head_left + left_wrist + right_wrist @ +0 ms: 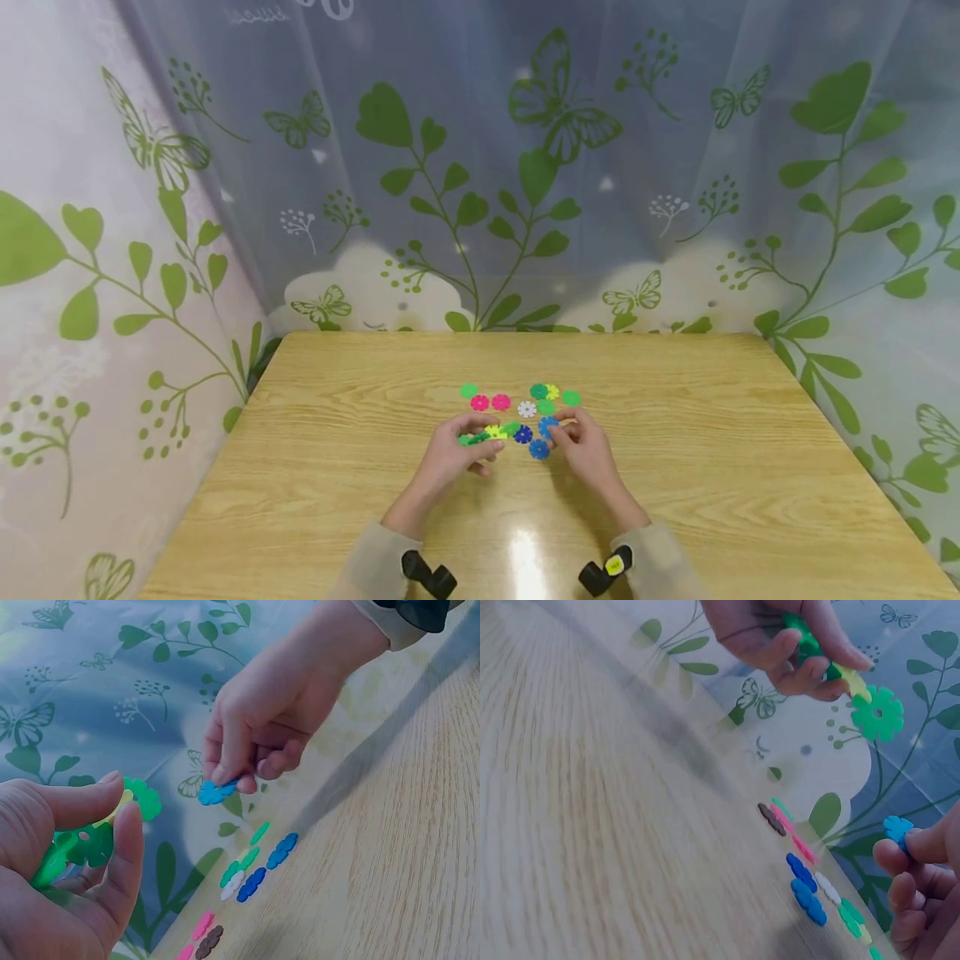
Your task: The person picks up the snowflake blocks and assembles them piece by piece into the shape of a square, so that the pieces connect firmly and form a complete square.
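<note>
While the wooden table carries a small group of flat flower-shaped discs near its middle, both hands work just above them. On the left side, the left hand has its fingers and thumb curled around a short chain of joined discs. In the left wrist view this chain shows dark green, yellow and light green pieces, which stick out between the thumb and the forefinger. Behind the left hand, a light green disc and two pink discs lie flat on the table, close together.

In the middle, a white disc and a dark blue disc lie between the two hands, and another blue disc lies just in front of the right hand. Farther back there is a cluster of green and yellow discs.

On the right side, the right hand pinches one light blue disc between thumb and fingertips. It is lifted off the table, near the chain but not touching it, as the left wrist view shows.
</note>
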The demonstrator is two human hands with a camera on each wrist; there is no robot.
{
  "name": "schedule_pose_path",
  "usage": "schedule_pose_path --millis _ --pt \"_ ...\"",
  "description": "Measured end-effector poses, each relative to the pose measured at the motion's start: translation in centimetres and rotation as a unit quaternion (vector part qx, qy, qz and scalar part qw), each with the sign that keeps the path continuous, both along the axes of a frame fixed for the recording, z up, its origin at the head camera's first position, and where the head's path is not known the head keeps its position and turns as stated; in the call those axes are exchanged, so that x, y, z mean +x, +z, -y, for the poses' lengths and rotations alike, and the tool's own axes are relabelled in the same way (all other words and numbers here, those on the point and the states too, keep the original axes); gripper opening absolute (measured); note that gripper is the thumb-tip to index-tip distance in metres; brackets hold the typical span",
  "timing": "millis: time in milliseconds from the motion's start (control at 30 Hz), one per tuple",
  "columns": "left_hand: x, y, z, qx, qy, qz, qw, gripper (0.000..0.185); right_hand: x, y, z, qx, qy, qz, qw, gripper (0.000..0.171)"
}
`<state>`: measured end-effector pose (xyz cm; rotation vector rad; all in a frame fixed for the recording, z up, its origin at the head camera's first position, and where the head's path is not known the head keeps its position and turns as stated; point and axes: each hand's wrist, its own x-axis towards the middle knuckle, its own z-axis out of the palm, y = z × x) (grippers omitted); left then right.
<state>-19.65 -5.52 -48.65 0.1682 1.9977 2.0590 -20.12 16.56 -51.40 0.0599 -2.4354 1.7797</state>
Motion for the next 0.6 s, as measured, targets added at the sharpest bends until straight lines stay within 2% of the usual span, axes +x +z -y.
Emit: schedule_pose_path --millis 100,333,467,600 --pt "0.1 0.0 -0.2 -0.001 0.002 -0.003 1.0 0.044 0.3 0.4 0.4 -0.037 0.013 -0.005 0.999 0.014" --pt "0.3 0.5 -0.1 -0.002 -0.001 -0.002 1.0 0.042 2.0 3.9 1.8 -0.074 0.039 -0.001 0.996 0.017" --pt "0.1 0.1 -0.1 0.003 0.003 0.001 1.0 0.043 2.4 4.5 2.2 -0.089 0.036 -0.012 0.995 0.018" --pt "0.2 0.3 -0.1 0.014 -0.002 0.009 0.9999 0.042 2.5 4.6 2.6 -0.107 0.036 -0.011 0.993 0.016"
